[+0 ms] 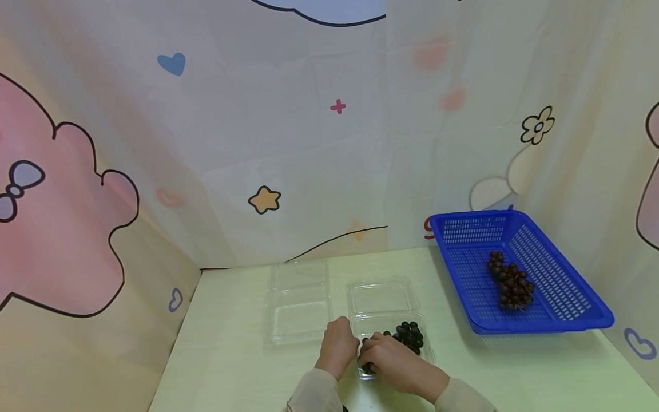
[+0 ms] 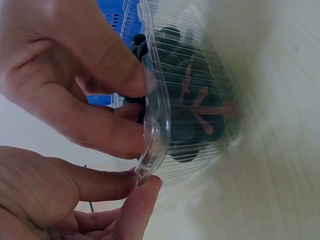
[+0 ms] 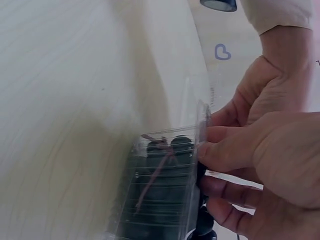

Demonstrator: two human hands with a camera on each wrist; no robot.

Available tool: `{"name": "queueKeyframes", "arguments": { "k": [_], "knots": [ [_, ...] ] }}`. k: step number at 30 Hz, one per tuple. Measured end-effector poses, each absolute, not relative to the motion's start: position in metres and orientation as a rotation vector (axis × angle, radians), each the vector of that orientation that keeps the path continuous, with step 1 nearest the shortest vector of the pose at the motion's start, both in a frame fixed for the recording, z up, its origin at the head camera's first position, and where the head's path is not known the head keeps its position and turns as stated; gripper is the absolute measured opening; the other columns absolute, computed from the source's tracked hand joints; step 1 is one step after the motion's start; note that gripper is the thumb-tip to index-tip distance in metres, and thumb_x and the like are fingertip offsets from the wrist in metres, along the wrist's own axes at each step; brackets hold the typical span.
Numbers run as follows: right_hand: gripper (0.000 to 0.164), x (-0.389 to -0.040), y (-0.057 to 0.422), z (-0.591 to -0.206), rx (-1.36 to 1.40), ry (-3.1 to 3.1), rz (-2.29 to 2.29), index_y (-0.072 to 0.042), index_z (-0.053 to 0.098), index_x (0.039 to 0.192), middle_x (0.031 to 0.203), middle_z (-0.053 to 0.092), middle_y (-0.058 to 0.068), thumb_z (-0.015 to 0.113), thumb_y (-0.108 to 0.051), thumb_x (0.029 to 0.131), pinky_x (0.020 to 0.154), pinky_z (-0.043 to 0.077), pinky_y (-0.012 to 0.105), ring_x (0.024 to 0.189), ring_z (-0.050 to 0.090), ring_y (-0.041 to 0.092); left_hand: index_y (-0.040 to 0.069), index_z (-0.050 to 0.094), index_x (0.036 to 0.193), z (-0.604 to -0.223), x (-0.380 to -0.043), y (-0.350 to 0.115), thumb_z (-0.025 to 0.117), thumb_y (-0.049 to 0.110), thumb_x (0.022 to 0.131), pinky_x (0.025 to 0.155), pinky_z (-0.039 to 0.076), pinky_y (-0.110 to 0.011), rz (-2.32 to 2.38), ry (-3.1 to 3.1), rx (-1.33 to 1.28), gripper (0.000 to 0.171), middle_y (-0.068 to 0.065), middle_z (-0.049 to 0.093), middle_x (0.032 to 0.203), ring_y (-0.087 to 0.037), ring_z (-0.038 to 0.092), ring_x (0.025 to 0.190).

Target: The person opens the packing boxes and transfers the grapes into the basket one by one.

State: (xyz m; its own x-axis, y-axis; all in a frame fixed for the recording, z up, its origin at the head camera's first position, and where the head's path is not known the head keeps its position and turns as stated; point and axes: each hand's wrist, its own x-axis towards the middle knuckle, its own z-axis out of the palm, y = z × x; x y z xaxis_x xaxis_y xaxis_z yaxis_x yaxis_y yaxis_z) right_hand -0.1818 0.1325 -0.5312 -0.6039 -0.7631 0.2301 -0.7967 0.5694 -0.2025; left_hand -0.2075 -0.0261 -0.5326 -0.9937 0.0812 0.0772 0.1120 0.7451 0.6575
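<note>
A clear plastic clamshell box (image 1: 430,356) stands on the table with its lid folded back, and a bunch of dark grapes (image 1: 409,336) lies in its base. Thumb and fingers of my left hand (image 1: 338,346) pinch the near left corner of the rim, as the left wrist view shows. My right hand (image 1: 393,363) reaches over the front of the box. Its curled fingers hold grapes at the left end of the bunch, with the thumb right at the rim. Through the ribbed wall, brown stems (image 2: 200,110) show among the grapes. The right fingertips are partly hidden.
Left of the filled box, a second clear clamshell box (image 1: 300,321) lies with its lid back. At the right stands a blue mesh basket (image 1: 574,294) holding a reddish-brown bunch of grapes (image 1: 513,286). A printed curtain (image 1: 309,143) hangs behind the pale table (image 1: 221,355).
</note>
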Motion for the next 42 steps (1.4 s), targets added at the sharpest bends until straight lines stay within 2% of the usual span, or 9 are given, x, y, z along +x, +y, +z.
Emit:
{"name": "queueKeyframes", "arguments": {
  "k": [4,11,15,20,24,33,42],
  "knots": [
    [0.028,-0.182,0.133,-0.534,1.363,-2.649,0.38,-0.019,0.081,0.092,0.095,0.072,-0.007,0.078,0.007,0.081,0.076,0.047,0.023,0.083,0.055,0.01,0.003,0.051,0.072,-0.533,-0.207,-0.026,0.072,-0.01,0.074,0.051,0.036,-0.034,-1.081,-2.898,-0.16,0.024,-0.009,0.052,0.066,-0.021,0.042,0.059],
    [0.028,-0.191,0.131,-0.54,1.42,-2.585,0.301,-0.021,0.08,0.083,0.088,0.069,-0.009,0.079,0.007,0.078,0.069,0.04,0.02,0.074,0.049,0.007,0.004,0.049,0.071,-0.533,-0.206,-0.026,0.069,-0.013,0.076,0.049,0.029,-0.03,-1.13,-2.906,-0.148,0.027,-0.006,0.047,0.064,-0.019,0.035,0.058],
    [0.031,-0.194,0.131,-0.541,1.437,-2.559,0.27,-0.023,0.078,0.08,0.082,0.064,-0.01,0.081,0.007,0.074,0.07,0.04,0.02,0.074,0.048,0.007,0.003,0.052,0.074,-0.531,-0.205,-0.026,0.071,-0.012,0.076,0.05,0.032,-0.03,-1.133,-2.909,-0.118,0.025,-0.007,0.049,0.066,-0.021,0.039,0.059],
    [0.026,-0.196,0.128,-0.538,1.407,-2.617,0.243,-0.023,0.08,0.083,0.079,0.061,-0.01,0.081,0.003,0.08,0.066,0.036,0.02,0.07,0.042,0.008,-0.001,0.056,0.08,-0.529,-0.205,-0.027,0.073,-0.01,0.077,0.052,0.038,-0.033,-1.137,-2.908,-0.097,0.019,-0.011,0.055,0.071,-0.023,0.044,0.061],
    [0.024,-0.196,0.127,-0.538,1.362,-2.635,0.161,-0.024,0.082,0.087,0.082,0.063,-0.009,0.083,-0.001,0.081,0.062,0.034,0.019,0.07,0.041,0.009,-0.002,0.058,0.082,-0.53,-0.205,-0.027,0.075,-0.009,0.076,0.054,0.041,-0.035,-1.113,-2.901,-0.099,0.019,-0.013,0.058,0.073,-0.024,0.047,0.063],
    [0.017,-0.196,0.126,-0.54,1.265,-2.615,-0.049,-0.023,0.08,0.094,0.086,0.062,-0.006,0.083,-0.01,0.083,0.059,0.037,0.023,0.073,0.044,0.012,0.003,0.054,0.077,-0.534,-0.207,-0.025,0.071,-0.01,0.075,0.052,0.034,-0.032,-1.124,-2.898,-0.092,0.021,-0.007,0.051,0.068,-0.022,0.041,0.06],
    [0.016,-0.2,0.125,-0.554,1.181,-2.526,-0.115,-0.025,0.079,0.097,0.081,0.055,-0.006,0.085,-0.019,0.084,0.059,0.029,0.024,0.07,0.035,0.013,0.003,0.054,0.075,-0.533,-0.207,-0.023,0.069,-0.012,0.078,0.05,0.03,-0.03,-1.159,-2.913,-0.068,0.022,-0.004,0.047,0.066,-0.02,0.038,0.057]
  ]
}}
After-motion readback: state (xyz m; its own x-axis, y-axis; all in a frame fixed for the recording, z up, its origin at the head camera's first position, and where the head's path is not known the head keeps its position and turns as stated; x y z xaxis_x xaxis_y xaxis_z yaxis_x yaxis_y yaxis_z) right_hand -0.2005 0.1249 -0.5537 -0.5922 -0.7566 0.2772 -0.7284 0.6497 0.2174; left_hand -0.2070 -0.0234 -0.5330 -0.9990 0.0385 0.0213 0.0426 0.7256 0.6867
